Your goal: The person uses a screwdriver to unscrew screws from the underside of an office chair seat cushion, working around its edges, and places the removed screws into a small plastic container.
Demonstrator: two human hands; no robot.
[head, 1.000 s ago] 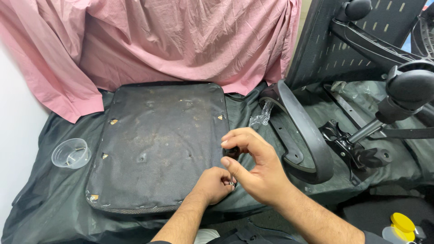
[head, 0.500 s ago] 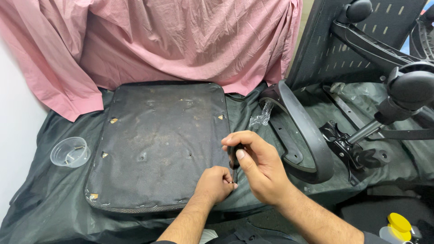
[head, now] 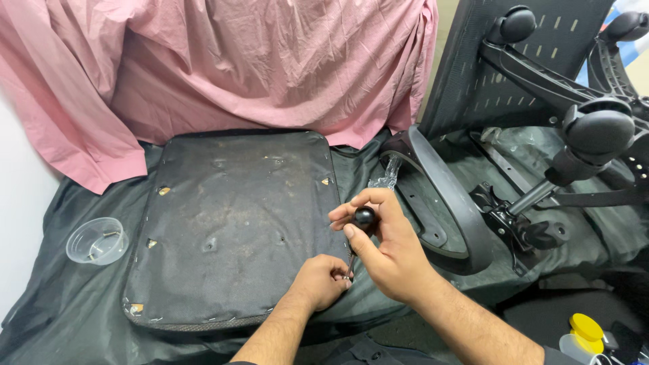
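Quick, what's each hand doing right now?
Left hand: fingers pinched at the screwdriver's tip by the seat panel edge.
Right hand: closed around the black-handled screwdriver.

A pink cloth [head: 223, 67] hangs draped across the back. A dark plastic sheet [head: 61, 318] covers the work surface. A small clear plastic cup [head: 97, 240] sits at the left. At the right lie a curved black armrest [head: 449, 203], a black mesh chair back [head: 473, 67], and a yellow-capped bottle [head: 581, 334] in the corner.
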